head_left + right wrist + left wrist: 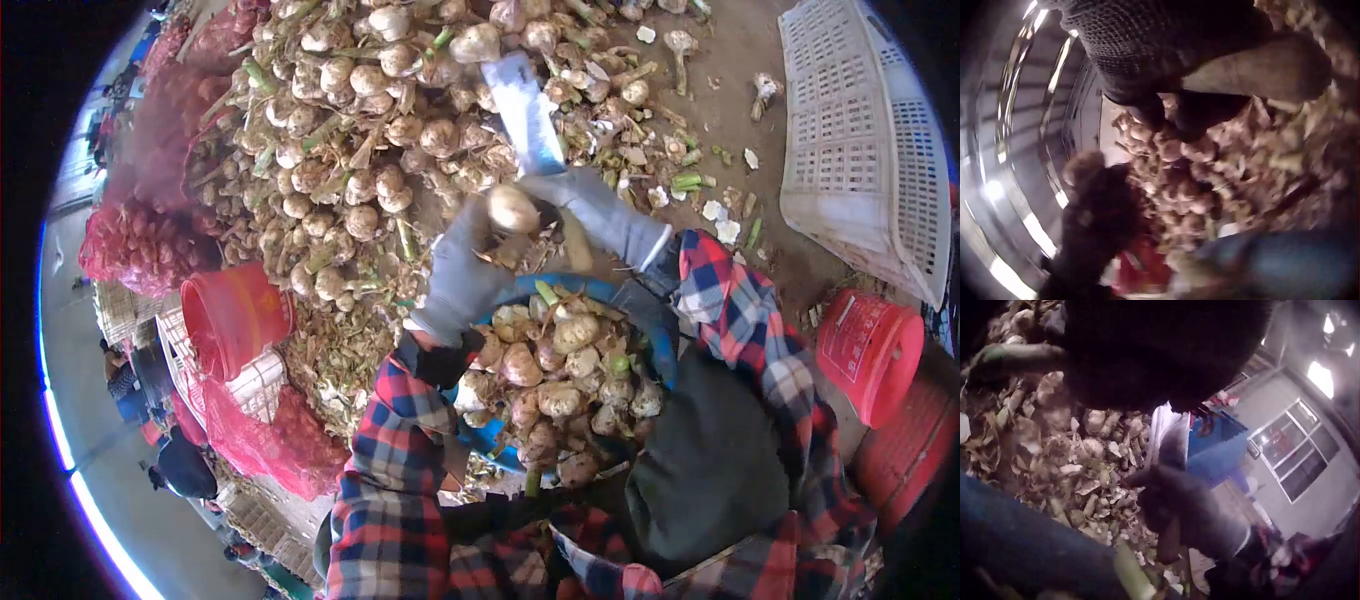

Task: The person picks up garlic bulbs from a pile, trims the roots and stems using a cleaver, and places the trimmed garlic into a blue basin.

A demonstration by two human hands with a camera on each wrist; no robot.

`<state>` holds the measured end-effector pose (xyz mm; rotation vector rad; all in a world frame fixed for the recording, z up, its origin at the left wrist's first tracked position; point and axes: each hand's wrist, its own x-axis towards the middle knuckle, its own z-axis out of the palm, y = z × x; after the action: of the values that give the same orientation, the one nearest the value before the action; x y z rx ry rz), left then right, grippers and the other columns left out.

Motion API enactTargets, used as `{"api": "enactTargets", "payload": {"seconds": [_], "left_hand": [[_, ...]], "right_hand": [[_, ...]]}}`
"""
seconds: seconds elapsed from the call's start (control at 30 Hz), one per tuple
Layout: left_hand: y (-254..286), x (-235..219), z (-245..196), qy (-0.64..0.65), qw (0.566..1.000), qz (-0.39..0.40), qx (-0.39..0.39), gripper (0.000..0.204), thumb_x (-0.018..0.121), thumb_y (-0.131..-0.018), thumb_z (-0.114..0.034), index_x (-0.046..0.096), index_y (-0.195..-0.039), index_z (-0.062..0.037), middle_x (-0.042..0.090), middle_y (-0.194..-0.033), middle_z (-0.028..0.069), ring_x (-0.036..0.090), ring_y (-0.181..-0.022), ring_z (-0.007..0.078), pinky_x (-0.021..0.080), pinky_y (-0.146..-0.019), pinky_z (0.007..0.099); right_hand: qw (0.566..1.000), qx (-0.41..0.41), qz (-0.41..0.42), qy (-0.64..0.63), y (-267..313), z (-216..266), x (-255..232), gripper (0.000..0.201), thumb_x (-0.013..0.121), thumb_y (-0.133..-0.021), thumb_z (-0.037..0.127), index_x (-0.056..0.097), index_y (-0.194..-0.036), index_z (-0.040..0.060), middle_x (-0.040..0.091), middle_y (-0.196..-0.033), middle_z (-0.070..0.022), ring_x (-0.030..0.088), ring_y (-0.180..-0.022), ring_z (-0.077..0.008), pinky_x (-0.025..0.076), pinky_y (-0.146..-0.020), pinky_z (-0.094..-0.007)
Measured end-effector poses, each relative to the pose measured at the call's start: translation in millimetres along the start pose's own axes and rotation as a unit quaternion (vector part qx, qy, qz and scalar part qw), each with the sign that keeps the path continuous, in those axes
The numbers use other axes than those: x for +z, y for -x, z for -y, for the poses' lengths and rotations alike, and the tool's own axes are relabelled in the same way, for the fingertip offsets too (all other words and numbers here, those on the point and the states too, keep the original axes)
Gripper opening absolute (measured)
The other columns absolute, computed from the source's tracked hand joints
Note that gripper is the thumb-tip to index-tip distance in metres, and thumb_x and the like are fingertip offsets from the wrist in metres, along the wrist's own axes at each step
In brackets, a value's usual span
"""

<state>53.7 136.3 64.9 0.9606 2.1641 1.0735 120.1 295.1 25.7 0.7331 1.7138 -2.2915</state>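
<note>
My gray-gloved left hand (458,272) grips a pale garlic bulb (513,209) between fingers and thumb. In my gloved right hand (605,215) is a cleaver, its wooden handle (576,246) pointing back toward me. The broad cleaver blade (522,110) reaches away past the bulb, over the garlic pile. The right wrist view shows the wooden handle (1254,70) under the curled right hand. Below both hands, a blue basin (662,345) holds many garlic bulbs (560,400) with short-cut stems. A large heap of stemmed garlic (370,130) lies beyond the hands.
Red mesh sacks (150,245) and a red bucket (236,315) stand at left. A white plastic crate (850,150) and another red bucket (870,355) are at right. Cut stems (690,183) and husks (335,360) litter the floor. Several people are in the left background.
</note>
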Motion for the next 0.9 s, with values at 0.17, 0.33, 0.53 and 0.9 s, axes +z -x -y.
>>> {"api": "enactTargets", "payload": {"seconds": [0.17, 0.33, 0.53, 0.9], "left_hand": [[-7, 10, 11, 0.075, 0.995, -0.065, -0.011, 0.06, 0.065, -0.066, -0.006, 0.034, -0.118, 0.0006, 0.054, -0.097, 0.0086, 0.051, -0.092, 0.0142, 0.041, -0.077, 0.0254], [-10, 14, 13, 0.128, 0.987, 0.044, -0.084, 0.055, 0.062, -0.06, -0.001, 0.041, -0.111, 0.001, 0.057, -0.09, 0.0113, 0.054, -0.081, 0.0156, 0.043, -0.069, 0.0264], [-5, 1, 39, 0.206, 0.972, -0.04, -0.108, 0.033, 0.057, -0.064, -0.002, 0.052, -0.096, 0.0005, 0.057, -0.088, 0.006, 0.053, -0.077, 0.0137, 0.042, -0.069, 0.0265], [13, 3, 27, 0.145, 0.983, -0.092, -0.068, 0.029, 0.057, -0.063, 0.002, 0.053, -0.093, 0.0012, 0.059, -0.089, 0.0079, 0.055, -0.08, 0.0135, 0.044, -0.068, 0.0265]], "right_hand": [[0.986, -0.099, -0.058, -0.123, 1, 11, 5, 0.024, 0.061, -0.072, 0.02, 0.061, -0.085, 0.0005, 0.06, -0.081, -0.0035, 0.054, -0.073, -0.0089, 0.042, -0.071, -0.0208], [0.958, -0.087, -0.053, 0.267, 2, 21, 12, 0.033, 0.066, -0.063, 0.032, 0.06, -0.085, 0.0087, 0.06, -0.073, -0.0031, 0.055, -0.068, -0.0108, 0.044, -0.064, -0.0245], [0.875, -0.125, -0.116, 0.454, 12, 14, -7, 0.027, 0.056, -0.068, 0.032, 0.057, -0.088, 0.0136, 0.059, -0.078, -0.0079, 0.058, -0.069, -0.0234, 0.046, -0.064, -0.0333], [0.805, -0.032, -0.013, 0.592, 1, 0, -19, 0.029, 0.047, -0.071, 0.023, 0.054, -0.098, 0.0131, 0.06, -0.087, -0.0078, 0.058, -0.078, -0.022, 0.044, -0.074, -0.0341]]}}
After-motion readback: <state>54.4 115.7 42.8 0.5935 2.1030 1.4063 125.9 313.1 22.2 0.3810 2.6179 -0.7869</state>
